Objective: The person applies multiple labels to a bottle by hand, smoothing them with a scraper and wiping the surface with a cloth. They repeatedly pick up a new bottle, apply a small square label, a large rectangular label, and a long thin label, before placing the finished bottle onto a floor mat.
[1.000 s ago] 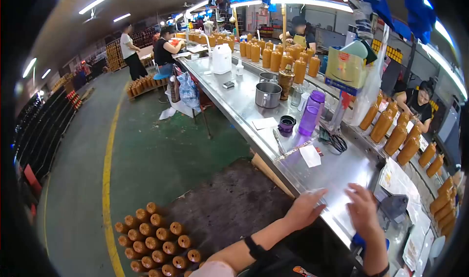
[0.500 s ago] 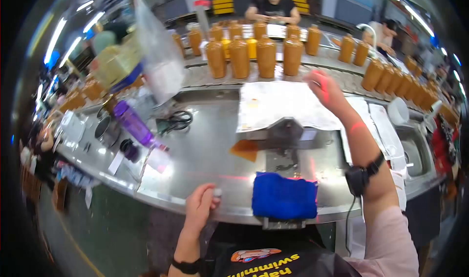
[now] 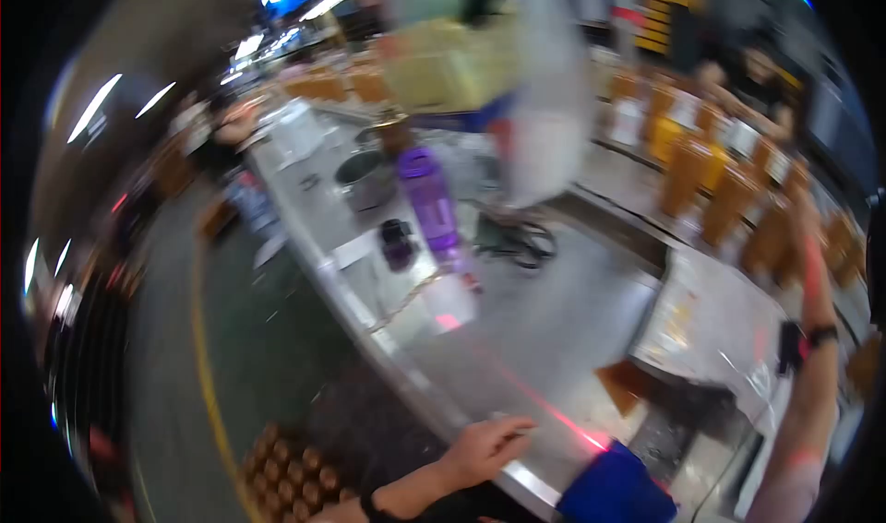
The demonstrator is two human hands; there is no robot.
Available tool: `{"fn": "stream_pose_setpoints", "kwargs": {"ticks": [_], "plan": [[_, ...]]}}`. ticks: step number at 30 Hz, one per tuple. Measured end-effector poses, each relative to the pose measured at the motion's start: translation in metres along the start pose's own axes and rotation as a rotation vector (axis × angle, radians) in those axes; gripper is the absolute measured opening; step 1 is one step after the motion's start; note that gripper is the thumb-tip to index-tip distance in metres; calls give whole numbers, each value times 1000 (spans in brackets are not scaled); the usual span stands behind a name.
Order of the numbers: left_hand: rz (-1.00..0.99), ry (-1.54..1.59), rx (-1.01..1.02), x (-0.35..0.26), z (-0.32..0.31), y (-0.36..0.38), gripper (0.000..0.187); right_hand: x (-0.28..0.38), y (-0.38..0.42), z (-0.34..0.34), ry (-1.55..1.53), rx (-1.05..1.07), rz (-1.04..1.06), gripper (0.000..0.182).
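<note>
The view is smeared by motion. My left hand (image 3: pixel 484 449) lies on the front edge of the steel table (image 3: pixel 554 311), fingers stretched flat toward a blue cloth (image 3: pixel 616 491), with nothing visible in it. My right arm runs up the right side, a black band on the wrist. My right hand (image 3: pixel 807 217) is up among the amber bottles (image 3: pixel 729 200) on the far conveyor; its fingers are too blurred to read. A sheet of paper (image 3: pixel 720 320) lies between my arms, and a red light line crosses the table near my left hand.
A purple bottle (image 3: pixel 429 200), a dark cap (image 3: pixel 397 242), scissors (image 3: pixel 521 237) and a steel pot (image 3: pixel 365 177) stand at the left of the table. A plastic bag (image 3: pixel 549 89) hangs above. Brown bottles (image 3: pixel 286 472) stand on the floor. A person (image 3: pixel 757 80) sits across.
The view has swung left. My right hand has moved from the paper sheets out to the amber bottles. My left hand has stayed at the table edge and its fingers have spread.
</note>
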State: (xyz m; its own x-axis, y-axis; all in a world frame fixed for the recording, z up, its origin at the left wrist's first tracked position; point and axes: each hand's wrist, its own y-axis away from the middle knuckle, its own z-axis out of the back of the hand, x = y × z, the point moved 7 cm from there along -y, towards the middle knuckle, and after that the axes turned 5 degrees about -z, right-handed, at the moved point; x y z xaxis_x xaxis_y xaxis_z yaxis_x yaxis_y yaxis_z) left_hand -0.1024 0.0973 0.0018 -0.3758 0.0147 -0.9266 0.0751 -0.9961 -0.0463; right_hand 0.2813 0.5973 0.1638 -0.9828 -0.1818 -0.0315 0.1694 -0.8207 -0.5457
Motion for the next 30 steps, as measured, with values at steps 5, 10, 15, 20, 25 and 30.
{"fn": "stream_pose_setpoints", "kwargs": {"ticks": [5, 10, 15, 20, 25, 30], "plan": [[-115, -40, 13, -18, 0, -6, 26, -16, 42, 52, -302, -30, -7, 41], [-244, 30, 18, -33, -4, -16, 29, -15, 108, 191, -219, -307, 245, 23], [-430, 295, 171, -119, -40, -60, 45, 3, 186, 287, -934, -1, 252, 9], [-452, 1017, 707, -184, -121, -67, 74, 57, 281, 248, -1404, 268, -164, 22], [13, 1166, 767, -145, -170, -31, 55, 119, 346, 221, -1369, 276, -322, 22], [64, 1005, 618, -135, -157, -29, 43, 122, 407, 179, -1303, 457, -410, 37]]}}
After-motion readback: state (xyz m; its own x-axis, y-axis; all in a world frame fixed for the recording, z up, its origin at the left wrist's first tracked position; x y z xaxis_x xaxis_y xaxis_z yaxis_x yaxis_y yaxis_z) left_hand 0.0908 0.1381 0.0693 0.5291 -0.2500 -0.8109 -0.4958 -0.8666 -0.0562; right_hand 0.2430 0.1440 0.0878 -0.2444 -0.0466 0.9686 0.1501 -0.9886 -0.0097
